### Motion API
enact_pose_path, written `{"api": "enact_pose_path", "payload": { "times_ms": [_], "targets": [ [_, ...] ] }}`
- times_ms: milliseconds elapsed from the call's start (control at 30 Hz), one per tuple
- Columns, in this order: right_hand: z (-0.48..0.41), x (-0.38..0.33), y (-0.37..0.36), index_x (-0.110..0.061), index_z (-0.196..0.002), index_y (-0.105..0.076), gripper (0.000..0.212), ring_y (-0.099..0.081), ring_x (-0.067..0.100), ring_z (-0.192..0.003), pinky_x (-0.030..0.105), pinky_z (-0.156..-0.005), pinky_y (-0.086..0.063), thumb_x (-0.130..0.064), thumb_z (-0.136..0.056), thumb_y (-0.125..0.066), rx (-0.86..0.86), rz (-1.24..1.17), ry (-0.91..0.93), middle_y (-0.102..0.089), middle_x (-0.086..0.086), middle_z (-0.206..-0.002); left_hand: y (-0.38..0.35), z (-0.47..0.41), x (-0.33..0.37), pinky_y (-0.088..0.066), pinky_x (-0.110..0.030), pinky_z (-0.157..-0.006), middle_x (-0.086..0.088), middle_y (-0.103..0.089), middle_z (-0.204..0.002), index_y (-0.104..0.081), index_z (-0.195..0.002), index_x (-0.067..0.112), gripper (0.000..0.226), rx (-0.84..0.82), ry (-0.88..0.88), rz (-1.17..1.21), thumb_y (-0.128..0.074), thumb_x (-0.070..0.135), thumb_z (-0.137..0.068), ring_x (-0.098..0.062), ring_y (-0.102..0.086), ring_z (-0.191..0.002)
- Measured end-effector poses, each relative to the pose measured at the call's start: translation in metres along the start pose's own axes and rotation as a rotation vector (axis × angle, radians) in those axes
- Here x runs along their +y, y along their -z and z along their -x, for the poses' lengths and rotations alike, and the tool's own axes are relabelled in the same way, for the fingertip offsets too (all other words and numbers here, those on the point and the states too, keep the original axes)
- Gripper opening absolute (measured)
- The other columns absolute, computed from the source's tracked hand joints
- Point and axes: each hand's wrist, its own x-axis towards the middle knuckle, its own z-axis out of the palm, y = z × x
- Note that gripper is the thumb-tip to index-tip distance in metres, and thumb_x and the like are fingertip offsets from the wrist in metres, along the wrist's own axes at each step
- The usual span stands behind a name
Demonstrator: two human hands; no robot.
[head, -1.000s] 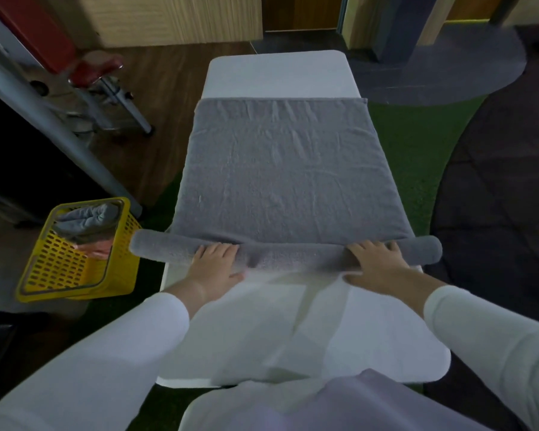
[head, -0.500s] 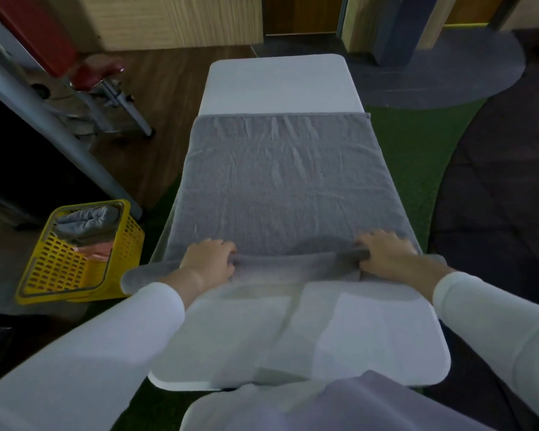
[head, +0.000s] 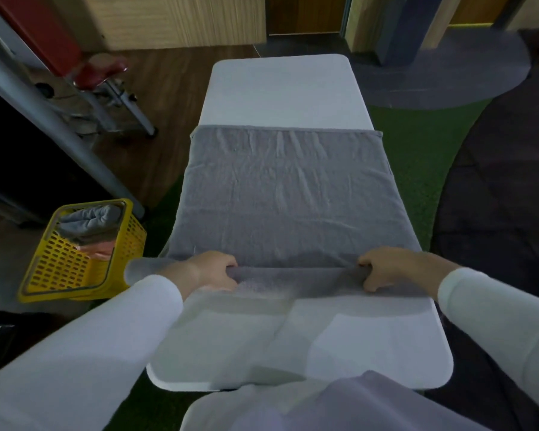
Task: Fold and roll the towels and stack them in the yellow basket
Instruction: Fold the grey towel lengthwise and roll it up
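The left hand and the right hand both grasp the near edge of a grey towel. Their fingers are curled over a low roll of cloth that runs between them across the table. The left hand holds it near the table's left side and the right hand near the right side, well apart. White sleeves cover both forearms.

The towel is a plain mid-grey terry with a soft, matte nap. It lies flat beyond the roll and reaches from one side of the table to the other. Faint lengthwise creases mark its far half, and one crosswise fold line runs near its middle. Its far hem is straight, with a small corner tab sticking out at the far right. The roll's left end pokes out past the table's left edge and looks blurred.

The white table shows bare beyond the towel's far hem and again on the near side of the roll. To the left, on the floor, stands the yellow basket, just beside the table. In it lie a grey bundled towel and a pink one under it. A red stool stands at far left, and green matting lies to the right.
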Motion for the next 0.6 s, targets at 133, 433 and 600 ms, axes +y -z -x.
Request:
{"api": "enact_pose_path", "payload": {
  "times_ms": [133,433,600],
  "targets": [
    [-0.01,0.005,0.004,-0.034,-0.129,-0.055,0.041,-0.052,0.028,-0.12,0.043,-0.1,-0.045,-0.043,-0.089,-0.055,0.418,-0.153,-0.08,-0.053,0.002,-0.134,-0.004,-0.001,-0.006,-0.04,-0.038,-0.098,0.0,-0.059,-0.13,-0.056,-0.132,0.023,0.037,0.591,0.011,-0.113,-0.049,0.038,-0.098,-0.023,-0.051,-0.121],
    [-0.006,-0.017,-0.031,-0.031,-0.133,-0.042,0.051,-0.054,0.026,-0.119,0.045,-0.102,-0.039,-0.039,-0.086,-0.061,0.411,0.104,-0.014,-0.054,-0.001,-0.132,-0.024,-0.002,-0.004,-0.043,-0.034,-0.097,-0.003,-0.058,-0.128,-0.053,-0.128,0.018,0.043,0.319,-0.013,-0.232,-0.061,0.033,-0.088,-0.022,-0.053,-0.117],
    [0.0,-0.002,-0.001,-0.037,-0.125,-0.053,0.048,-0.055,0.021,-0.112,0.04,-0.095,-0.048,-0.042,-0.079,-0.066,0.041,0.01,0.008,-0.058,-0.005,-0.127,0.004,0.007,-0.001,-0.045,-0.035,-0.082,-0.002,-0.064,-0.11,-0.063,-0.108,0.024,0.027,0.009,0.002,-0.02,-0.061,0.038,-0.085,-0.022,-0.06,-0.1]
  ]
}}
